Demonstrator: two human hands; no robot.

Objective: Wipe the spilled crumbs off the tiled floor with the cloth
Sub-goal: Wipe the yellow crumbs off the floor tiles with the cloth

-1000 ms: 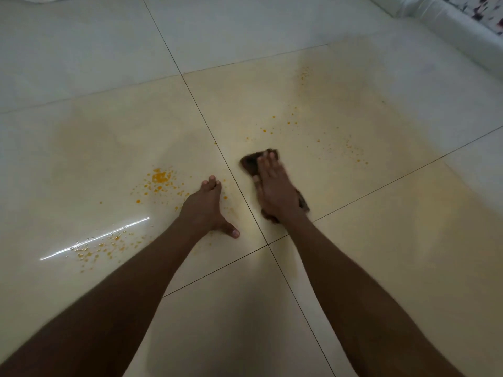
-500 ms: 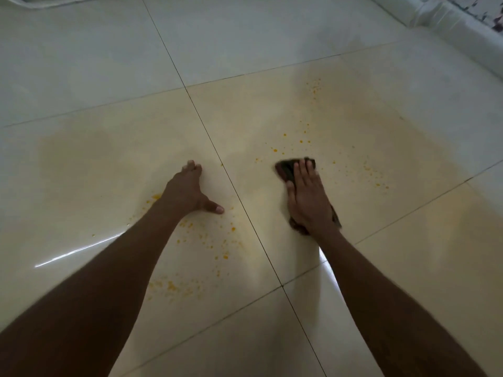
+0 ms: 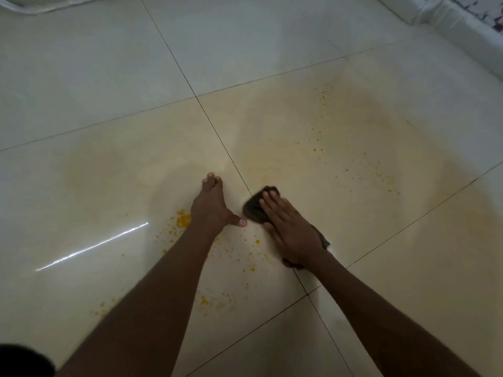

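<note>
The right hand [image 3: 292,229] is laid flat, fingers straight and slightly spread, pressing the dark cloth [image 3: 257,209] onto the tiled floor [image 3: 353,126] just right of a grout line; the left hand [image 3: 211,206] is braced on the neighbouring tile, fingers extended together, thumb stretched toward the cloth; orange crumbs [image 3: 183,220] are scattered beside and below the left wrist, with finer specks farther right; no writing can be read.
</note>
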